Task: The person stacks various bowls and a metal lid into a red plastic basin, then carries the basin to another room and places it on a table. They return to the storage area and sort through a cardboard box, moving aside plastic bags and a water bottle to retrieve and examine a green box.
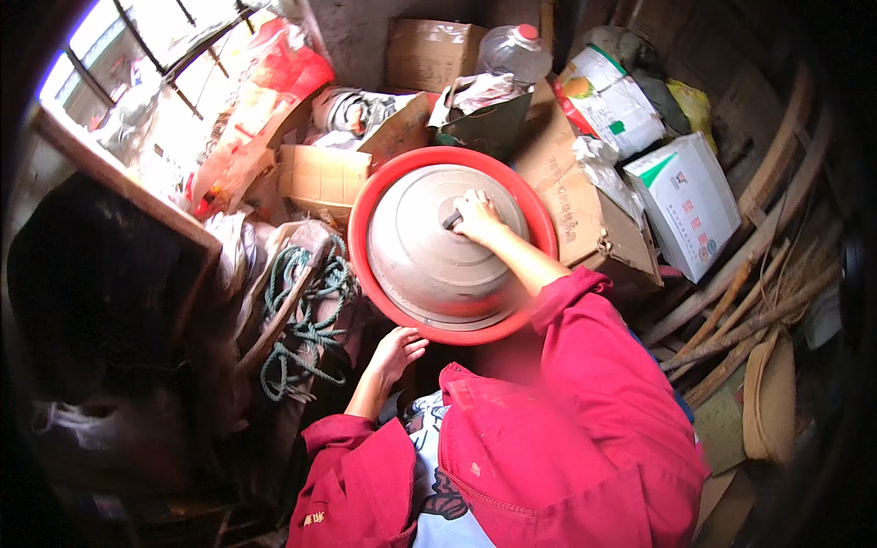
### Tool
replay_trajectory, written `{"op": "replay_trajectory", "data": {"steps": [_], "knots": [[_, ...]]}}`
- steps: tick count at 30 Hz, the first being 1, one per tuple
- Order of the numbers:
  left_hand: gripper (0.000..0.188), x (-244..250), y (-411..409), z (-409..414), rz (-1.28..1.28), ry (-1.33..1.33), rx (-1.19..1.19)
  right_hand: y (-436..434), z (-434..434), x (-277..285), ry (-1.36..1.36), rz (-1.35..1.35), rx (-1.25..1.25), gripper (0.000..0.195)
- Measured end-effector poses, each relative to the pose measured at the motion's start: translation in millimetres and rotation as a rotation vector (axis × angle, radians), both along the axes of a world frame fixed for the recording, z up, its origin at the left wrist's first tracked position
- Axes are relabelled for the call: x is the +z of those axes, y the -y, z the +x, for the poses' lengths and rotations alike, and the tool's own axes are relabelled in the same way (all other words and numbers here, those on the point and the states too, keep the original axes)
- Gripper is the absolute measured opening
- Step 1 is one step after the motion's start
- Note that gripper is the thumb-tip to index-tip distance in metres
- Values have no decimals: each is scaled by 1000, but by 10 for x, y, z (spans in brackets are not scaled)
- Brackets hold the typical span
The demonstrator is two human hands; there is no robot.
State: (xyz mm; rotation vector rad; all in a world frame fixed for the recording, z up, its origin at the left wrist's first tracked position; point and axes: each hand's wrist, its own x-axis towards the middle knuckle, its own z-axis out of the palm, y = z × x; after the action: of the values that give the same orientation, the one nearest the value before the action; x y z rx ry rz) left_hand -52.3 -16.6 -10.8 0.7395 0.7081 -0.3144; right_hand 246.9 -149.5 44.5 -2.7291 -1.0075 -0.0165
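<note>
A dusty domed metal lid (425,233) lies inside a round red plastic basin (361,274) before me. My right hand (476,214) grips the dark handle (452,219) at the top of the lid, its fingers curled over it. At the near left side of the basin is my left hand (399,351), with its fingertips at the red rim and its palm holding nothing. What lies under the lid is hidden.
Cardboard boxes (325,171) stand behind and beside the basin, with a clear plastic jug (515,55) at the back. A green rope (301,329) hangs at the left. Wooden poles (726,274) and a white carton (685,205) are at the right. A barred window (144,41) is at upper left.
</note>
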Motion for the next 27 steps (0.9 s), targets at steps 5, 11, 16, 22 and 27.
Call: {"op": "replay_trajectory", "data": {"steps": [5,11,16,22,27], "knots": [[19,0,-37,-23,-11,-12,-10,134,-642,25,86,415,-139,51],[21,40,-34,-61,8,5,-33,501,-1097,-272,-61,549,-188,41],[20,55,-40,-64,11,9,-41,388,-593,-64,13,399,-153,59],[20,79,-28,-73,4,21,-2,94,-271,103,-157,-4,46,79],[19,108,-24,-58,39,28,-18,146,-387,52,-85,10,26,78]]}}
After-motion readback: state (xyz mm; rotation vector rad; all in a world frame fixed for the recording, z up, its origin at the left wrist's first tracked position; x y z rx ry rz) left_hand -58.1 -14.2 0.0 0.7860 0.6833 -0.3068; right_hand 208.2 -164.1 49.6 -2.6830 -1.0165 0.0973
